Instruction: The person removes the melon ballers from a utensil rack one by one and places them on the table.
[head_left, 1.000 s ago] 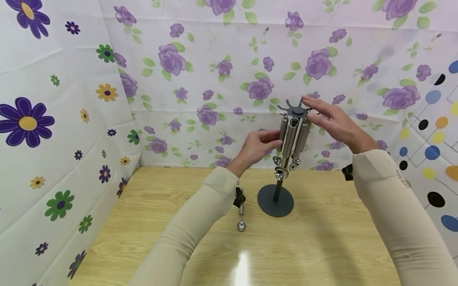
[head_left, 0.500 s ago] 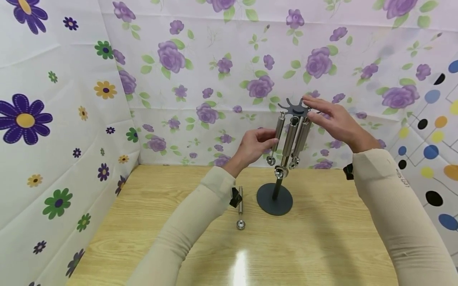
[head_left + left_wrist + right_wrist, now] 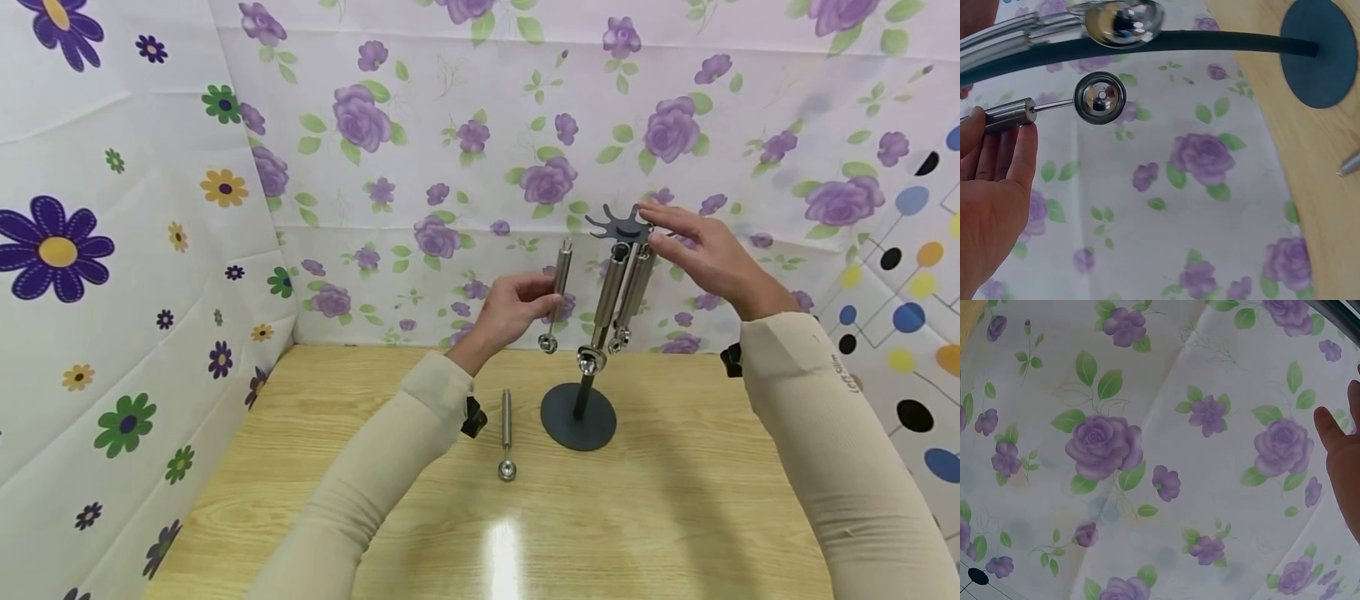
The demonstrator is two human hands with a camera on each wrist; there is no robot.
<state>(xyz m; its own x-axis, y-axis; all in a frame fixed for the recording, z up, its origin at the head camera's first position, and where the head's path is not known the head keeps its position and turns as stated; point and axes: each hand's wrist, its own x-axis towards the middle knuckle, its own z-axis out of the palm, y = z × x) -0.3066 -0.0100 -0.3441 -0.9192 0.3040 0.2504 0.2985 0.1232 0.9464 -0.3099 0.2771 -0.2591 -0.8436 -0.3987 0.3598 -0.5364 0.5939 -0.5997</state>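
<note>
My left hand (image 3: pixel 510 310) pinches a steel melon baller (image 3: pixel 562 268) by its handle, upright and to the left of the black rack (image 3: pixel 558 423). In the left wrist view its small round bowl (image 3: pixel 1099 98) shows a hole in the middle. The straight fingers of my right hand (image 3: pixel 705 257) touch the rack's hooked top (image 3: pixel 627 227) from the right and cover some hooks. Several steel utensils (image 3: pixel 611 287) hang below that top, with bare hooks on its left side. Another melon baller (image 3: pixel 507 423) lies on the table, left of the rack's round base.
The wooden table (image 3: pixel 360 417) meets a flower-printed cloth wall (image 3: pixel 450 167) close behind the rack. More printed cloth stands along the left side (image 3: pixel 150 333) and the right side (image 3: pixel 918 275).
My left hand has carried the melon baller leftward off the rack, and a gap now shows between them. The right hand stays at the rack's top.
</note>
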